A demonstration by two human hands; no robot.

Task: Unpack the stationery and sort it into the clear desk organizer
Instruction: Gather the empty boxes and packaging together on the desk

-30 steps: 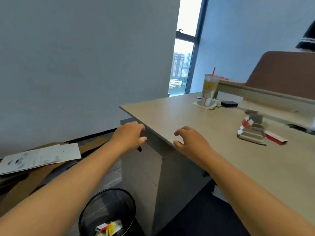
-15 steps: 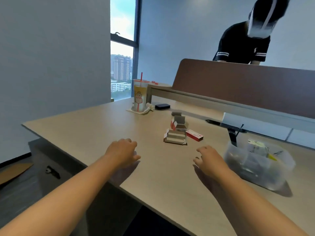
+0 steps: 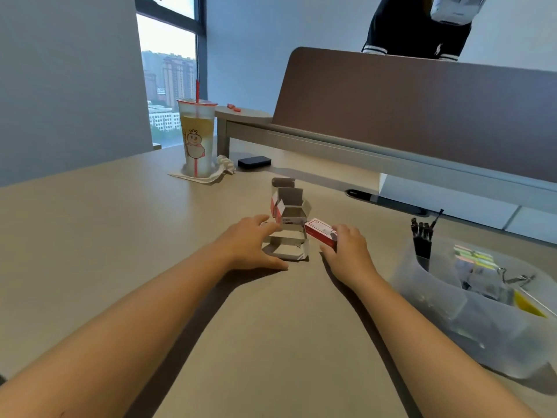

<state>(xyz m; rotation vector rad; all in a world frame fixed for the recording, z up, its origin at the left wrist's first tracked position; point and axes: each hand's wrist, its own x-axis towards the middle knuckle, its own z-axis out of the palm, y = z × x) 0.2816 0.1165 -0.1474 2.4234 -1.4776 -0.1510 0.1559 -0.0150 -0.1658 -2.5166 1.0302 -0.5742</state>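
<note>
At the far left of the bench (image 3: 90, 236) stands a drink cup (image 3: 197, 137) with a red straw, well apart from the work. Nearer the middle, the left hand (image 3: 247, 245) lies palm down with fingers spread, its fingertips touching the flattened, opened white cartons (image 3: 287, 247) that sit in front of a standing opened carton (image 3: 291, 208). Just to the right of these, the right hand (image 3: 346, 248) curls its fingers over the near end of a small closed red-and-white box (image 3: 319, 232); whether it truly grips or only rests there I cannot tell. The box's long axis runs from upper left down toward that hand, so the right hand is plainly the nearer one. Farther right, near the right forearm, sits the clear desk organizer (image 3: 437, 300), already holding pens, sticky notes and clips.
</note>
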